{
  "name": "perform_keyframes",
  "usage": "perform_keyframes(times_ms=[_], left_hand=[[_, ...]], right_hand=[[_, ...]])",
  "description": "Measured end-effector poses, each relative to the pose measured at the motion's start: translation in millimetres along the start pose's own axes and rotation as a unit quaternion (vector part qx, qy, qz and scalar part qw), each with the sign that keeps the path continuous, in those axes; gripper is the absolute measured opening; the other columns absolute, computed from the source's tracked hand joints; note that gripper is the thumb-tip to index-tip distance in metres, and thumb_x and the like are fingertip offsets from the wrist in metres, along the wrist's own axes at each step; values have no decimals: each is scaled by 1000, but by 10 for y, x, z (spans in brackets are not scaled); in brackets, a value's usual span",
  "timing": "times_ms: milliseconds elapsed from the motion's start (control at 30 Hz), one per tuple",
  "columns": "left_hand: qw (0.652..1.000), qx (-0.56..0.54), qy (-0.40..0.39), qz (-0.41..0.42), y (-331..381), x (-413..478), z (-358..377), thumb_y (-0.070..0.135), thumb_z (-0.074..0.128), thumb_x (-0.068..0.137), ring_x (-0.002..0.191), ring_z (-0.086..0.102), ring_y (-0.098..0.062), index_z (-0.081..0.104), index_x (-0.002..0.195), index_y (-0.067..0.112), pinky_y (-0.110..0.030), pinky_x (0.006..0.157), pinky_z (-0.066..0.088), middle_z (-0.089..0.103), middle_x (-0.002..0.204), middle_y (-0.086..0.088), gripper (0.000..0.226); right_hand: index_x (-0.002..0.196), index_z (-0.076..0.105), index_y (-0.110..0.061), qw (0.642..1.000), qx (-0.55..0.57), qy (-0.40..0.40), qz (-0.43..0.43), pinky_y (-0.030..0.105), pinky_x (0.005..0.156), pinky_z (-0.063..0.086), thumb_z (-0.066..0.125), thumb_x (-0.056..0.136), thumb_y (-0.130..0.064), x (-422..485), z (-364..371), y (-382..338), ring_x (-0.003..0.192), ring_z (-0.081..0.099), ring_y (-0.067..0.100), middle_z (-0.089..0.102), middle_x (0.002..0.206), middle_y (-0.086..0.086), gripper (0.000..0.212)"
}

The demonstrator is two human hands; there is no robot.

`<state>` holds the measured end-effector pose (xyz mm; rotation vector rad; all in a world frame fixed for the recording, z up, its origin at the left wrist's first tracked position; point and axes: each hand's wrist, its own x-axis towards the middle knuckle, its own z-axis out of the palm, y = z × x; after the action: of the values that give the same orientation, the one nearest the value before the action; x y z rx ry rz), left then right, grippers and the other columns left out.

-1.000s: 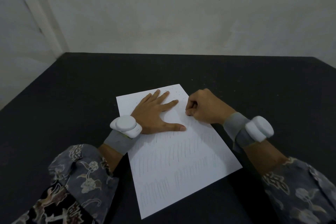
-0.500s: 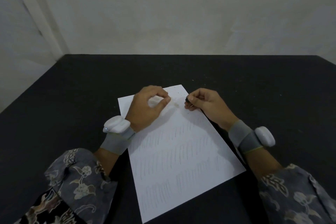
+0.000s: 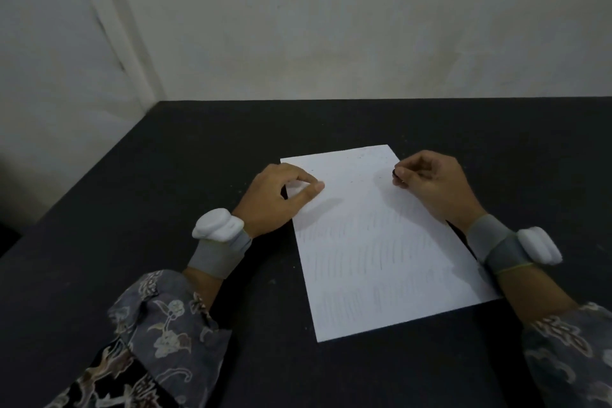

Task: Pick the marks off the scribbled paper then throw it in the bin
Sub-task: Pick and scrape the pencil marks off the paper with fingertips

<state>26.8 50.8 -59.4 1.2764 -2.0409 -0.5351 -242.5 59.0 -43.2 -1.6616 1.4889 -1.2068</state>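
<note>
Dim, even indoor light with a grey-green cast; no glare. The white paper (image 3: 381, 242) is the brightest surface, while the dark worktop (image 3: 198, 159) shows little detail. The left hand (image 3: 275, 199) throws a soft shadow to its right onto the sheet. Wide-angle distortion bends the wall corner (image 3: 112, 26) at left. Slight softness throughout; the pencil marks (image 3: 364, 262) appear faint.
</note>
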Motion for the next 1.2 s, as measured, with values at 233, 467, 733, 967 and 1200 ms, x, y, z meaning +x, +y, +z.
perform_keyframes(times_ms=[233,467,733,967,1200], left_hand=[[965,174,-194,-29,21,-145,-131,85,47,59,146,11,-9,25,151,26,-28,115,7,16,159,11,112],[933,248,-261,-5,7,-173,-60,96,28,48,144,-22,-6,-4,154,26,-33,118,-15,-17,159,12,131],[934,238,-266,-3,3,-151,-53,96,36,48,144,-21,-6,-7,154,19,-30,116,-16,-19,159,8,138],[938,232,-258,-1,13,-178,-65,97,32,47,145,-19,-7,-4,154,14,-34,119,-12,-17,160,4,140],[944,212,-252,-3,22,-180,-63,96,34,46,145,-17,-4,-1,155,18,-30,117,-15,-13,161,7,139]], right_hand=[[100,65,-11,1000,11,11,-9,14,53,49,62,89,-8,-69,240,-225,59,61,8,66,80,4,12],[101,71,-15,977,-106,-175,-58,15,64,54,67,85,-10,-312,607,-534,66,63,5,68,86,-8,17],[102,74,-18,929,-232,-257,-134,2,62,39,69,85,-18,-375,823,-621,71,53,-1,63,90,-11,18],[98,74,-14,932,-239,-237,-137,4,61,38,68,85,-12,-283,905,-653,66,51,-2,67,91,-5,14],[102,73,-12,936,-251,-201,-145,1,63,36,67,86,-12,-263,958,-644,67,49,-1,68,93,-3,18]])
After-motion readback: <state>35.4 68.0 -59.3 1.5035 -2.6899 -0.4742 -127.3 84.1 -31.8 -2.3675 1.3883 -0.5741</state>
